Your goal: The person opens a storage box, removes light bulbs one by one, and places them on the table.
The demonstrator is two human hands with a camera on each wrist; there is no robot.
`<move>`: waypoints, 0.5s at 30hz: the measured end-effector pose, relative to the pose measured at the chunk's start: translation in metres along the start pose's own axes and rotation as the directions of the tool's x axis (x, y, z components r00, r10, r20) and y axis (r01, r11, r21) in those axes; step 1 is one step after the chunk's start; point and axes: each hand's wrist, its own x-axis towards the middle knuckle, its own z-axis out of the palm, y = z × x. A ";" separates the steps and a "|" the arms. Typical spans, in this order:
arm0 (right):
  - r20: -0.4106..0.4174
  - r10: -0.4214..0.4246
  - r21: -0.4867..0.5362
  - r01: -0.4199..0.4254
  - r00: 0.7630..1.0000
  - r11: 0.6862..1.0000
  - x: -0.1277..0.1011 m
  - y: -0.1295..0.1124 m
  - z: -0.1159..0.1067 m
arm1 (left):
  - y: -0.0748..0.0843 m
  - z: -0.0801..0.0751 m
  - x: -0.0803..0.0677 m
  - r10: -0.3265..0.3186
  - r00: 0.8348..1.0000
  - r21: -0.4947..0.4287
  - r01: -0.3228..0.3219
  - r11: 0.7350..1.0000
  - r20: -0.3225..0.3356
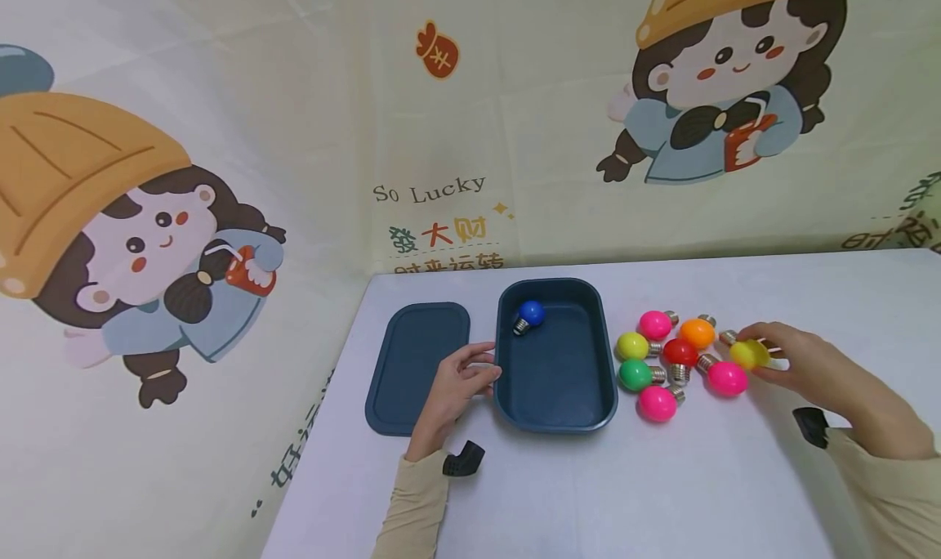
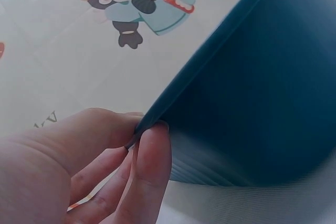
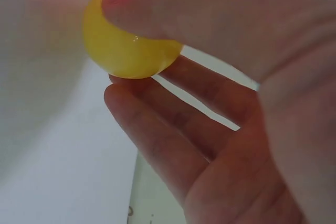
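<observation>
Beside tray [image 1: 606, 355], loose bulbs [image 1: 680, 351], lid [image 1: 415, 363]

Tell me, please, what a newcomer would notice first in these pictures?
Probably the cluster of bright toy bulbs on the white table, right of the dark blue box. The right hand pinches a yellow bulb; the left hand pinches the box's rim, one blue bulb inside.

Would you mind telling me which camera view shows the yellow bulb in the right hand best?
The right wrist view: the yellow bulb fills the frame, pinched by the right hand. The head view shows it small, partly covered by fingers. The left wrist view misses it.
</observation>
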 end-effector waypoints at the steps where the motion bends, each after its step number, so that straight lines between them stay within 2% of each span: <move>1: 0.005 0.002 0.001 -0.002 1.000 1.000 0.001 0.000 0.001 | -0.001 0.000 0.000 0.001 1.000 0.002 -0.001 1.000 -0.001; 15: 0.061 0.058 0.023 -0.059 0.996 0.998 0.006 -0.004 0.000 | 0.000 0.000 -0.001 -0.004 1.000 0.011 0.004 1.000 -0.005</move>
